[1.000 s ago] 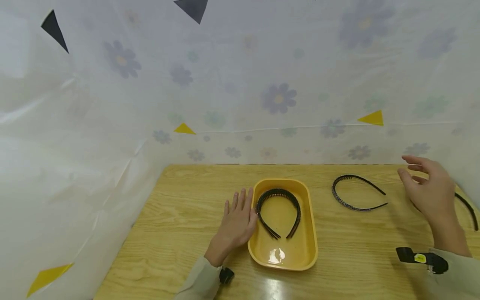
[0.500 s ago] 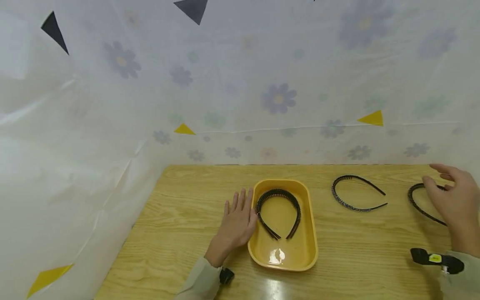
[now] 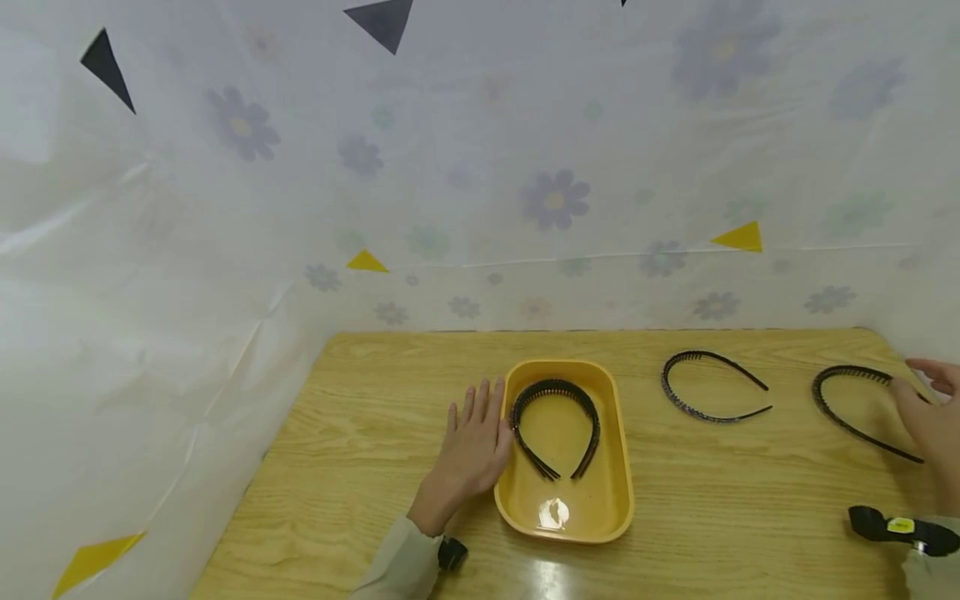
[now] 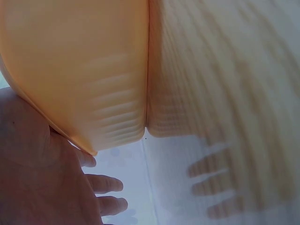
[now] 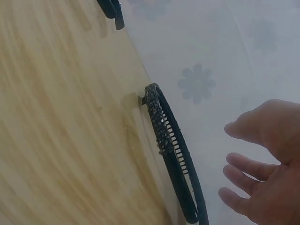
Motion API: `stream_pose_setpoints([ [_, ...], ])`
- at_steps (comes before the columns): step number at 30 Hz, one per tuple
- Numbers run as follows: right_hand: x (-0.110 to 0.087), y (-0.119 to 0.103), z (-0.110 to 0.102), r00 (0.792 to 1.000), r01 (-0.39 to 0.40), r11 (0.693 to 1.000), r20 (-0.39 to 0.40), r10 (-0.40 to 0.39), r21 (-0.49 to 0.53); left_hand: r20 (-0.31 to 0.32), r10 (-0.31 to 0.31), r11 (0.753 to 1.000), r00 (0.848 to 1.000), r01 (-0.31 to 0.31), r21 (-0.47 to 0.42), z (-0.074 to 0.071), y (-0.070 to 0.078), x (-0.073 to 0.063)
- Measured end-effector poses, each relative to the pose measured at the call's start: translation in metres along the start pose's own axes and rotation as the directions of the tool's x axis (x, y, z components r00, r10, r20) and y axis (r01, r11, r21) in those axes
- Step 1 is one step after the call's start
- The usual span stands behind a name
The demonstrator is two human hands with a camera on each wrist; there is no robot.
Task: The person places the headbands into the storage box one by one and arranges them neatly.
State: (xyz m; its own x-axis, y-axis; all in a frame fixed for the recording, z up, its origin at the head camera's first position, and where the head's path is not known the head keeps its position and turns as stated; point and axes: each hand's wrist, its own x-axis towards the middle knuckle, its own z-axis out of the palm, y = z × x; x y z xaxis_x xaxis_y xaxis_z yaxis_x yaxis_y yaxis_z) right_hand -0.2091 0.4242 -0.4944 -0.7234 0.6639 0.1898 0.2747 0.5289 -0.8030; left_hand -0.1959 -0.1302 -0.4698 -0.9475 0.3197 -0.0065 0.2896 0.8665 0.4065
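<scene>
My left hand (image 3: 468, 454) lies with straight fingers against the left side of a yellow plastic tray (image 3: 555, 442); the left wrist view shows its fingers beside the tray's outer wall (image 4: 84, 70). Several black toothed headbands (image 3: 555, 387) are nested together in the tray. On the table to its right lies a glittery black headband (image 3: 670, 393). Farther right is another black headband (image 3: 828, 412), its beaded part (image 5: 161, 131) visible in the right wrist view. My right hand (image 3: 930, 417), partly cut off by the frame, is nearest to that one, with parted fingers holding nothing.
The wood-grain table (image 3: 375, 433) meets a white flower-printed sheet (image 3: 465, 167) at its back and sides. Yellow and dark triangles mark the sheet. The tray stands between my left hand and the loose headbands.
My right hand has moved right across the far-right headband, toward the frame's edge, uncovering more of it. My left hand, the tray and the headbands have stayed in place.
</scene>
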Motion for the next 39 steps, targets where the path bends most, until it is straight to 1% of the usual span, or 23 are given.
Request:
stream_pose_setpoints([
  [2,0.002,0.004,-0.002,0.998,-0.069,0.997,0.014,0.069,-0.025,0.002,-0.001,1.000,1.000,0.001,-0.001,0.000,0.000,0.000],
  [3,0.002,0.006,-0.002,0.996,-0.085,0.996,0.020,0.085,-0.031,0.002,0.000,1.000,1.000,0.000,-0.003,0.000,0.000,0.000],
  [6,0.001,0.015,-0.004,0.995,-0.090,0.995,0.034,0.092,-0.041,0.002,-0.001,1.000,1.000,0.001,-0.003,0.001,-0.001,0.000],
  [7,-0.003,0.010,-0.006,0.995,-0.086,0.995,0.044,0.089,-0.046,0.003,-0.001,1.000,1.000,0.001,-0.004,0.001,-0.001,0.000],
  [13,-0.004,0.022,-0.008,0.996,0.011,0.994,0.089,-0.001,-0.112,0.010,-0.010,1.000,1.000,0.010,-0.013,0.001,-0.002,0.000],
  [16,-0.003,0.026,-0.010,0.993,0.021,0.990,0.119,-0.004,-0.136,0.004,-0.008,1.000,1.000,0.008,-0.016,0.001,-0.002,0.000],
  [19,-0.003,0.025,-0.011,0.988,0.039,0.988,0.154,-0.015,-0.150,0.002,-0.003,1.000,1.000,0.003,-0.016,0.001,-0.003,0.001],
  [23,-0.004,0.024,-0.015,0.976,0.100,0.984,0.205,-0.069,-0.147,0.000,0.005,1.000,1.000,-0.005,-0.021,0.000,-0.003,0.001],
  [26,-0.005,0.026,-0.017,0.969,0.127,0.983,0.230,-0.094,-0.134,0.006,0.004,1.000,1.000,-0.004,-0.024,0.001,-0.003,0.002],
  [30,-0.004,0.030,-0.018,0.968,0.122,0.982,0.235,-0.086,-0.147,0.008,0.002,1.000,1.000,-0.002,-0.018,0.001,-0.003,0.001],
  [35,0.003,0.028,-0.015,0.969,0.091,0.983,0.244,-0.050,-0.161,0.004,0.005,1.000,1.000,-0.005,-0.022,0.000,-0.002,0.000],
  [39,0.004,0.028,-0.015,0.960,0.091,0.992,0.272,-0.063,-0.090,0.004,0.005,1.000,1.000,-0.005,-0.024,0.000,-0.001,0.000],
])
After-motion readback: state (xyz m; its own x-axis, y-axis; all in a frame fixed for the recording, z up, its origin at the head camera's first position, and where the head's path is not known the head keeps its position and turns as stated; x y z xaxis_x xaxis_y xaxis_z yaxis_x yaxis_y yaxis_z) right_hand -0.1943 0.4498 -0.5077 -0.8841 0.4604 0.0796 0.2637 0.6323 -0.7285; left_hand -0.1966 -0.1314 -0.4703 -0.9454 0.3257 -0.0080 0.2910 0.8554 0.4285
